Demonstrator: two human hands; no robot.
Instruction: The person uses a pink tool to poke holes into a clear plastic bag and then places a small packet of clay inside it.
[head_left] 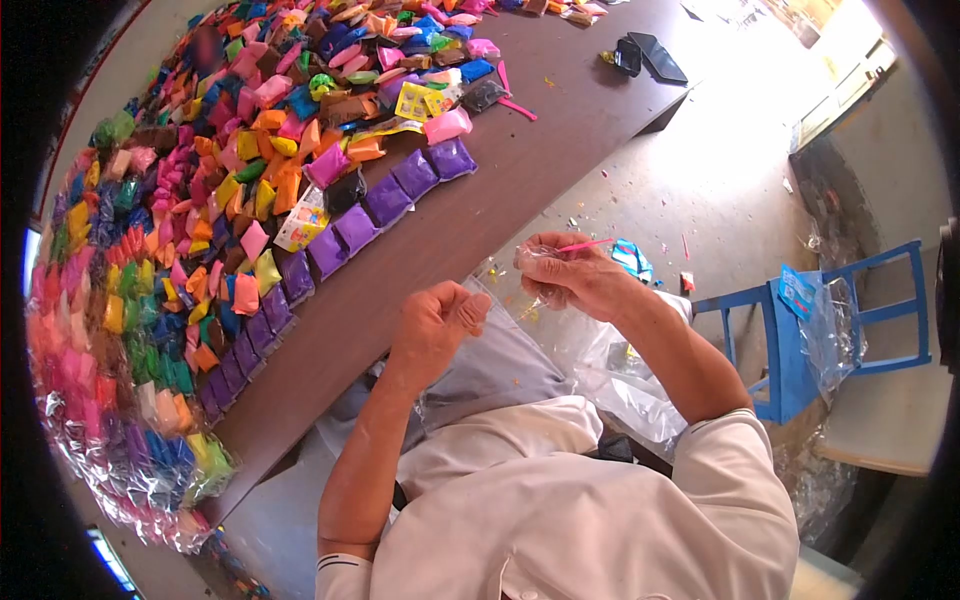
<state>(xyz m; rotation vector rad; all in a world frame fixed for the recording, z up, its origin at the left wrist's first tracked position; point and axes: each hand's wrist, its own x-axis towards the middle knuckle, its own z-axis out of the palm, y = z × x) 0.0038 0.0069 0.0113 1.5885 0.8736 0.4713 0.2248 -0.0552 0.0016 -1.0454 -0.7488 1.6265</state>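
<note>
Over my lap, past the table's edge, both my hands are raised. My right hand [575, 275] is closed round a crumpled piece of clear plastic [545, 288], and a thin pink stick [585, 245] juts from its fingers. To its left, my left hand [440, 320] is closed, thumb against the fingers; anything in it is too small to make out. Along the brown table [500, 200] runs a row of purple packets [387, 200], beside a large heap of small coloured packets [270, 140].
A black flat object [657, 58] lies at the table's far end. On the right stands a blue chair [790, 345] with clear plastic on it. A clear plastic bag [630, 385] is by my right forearm. Scraps dot the floor [640, 185].
</note>
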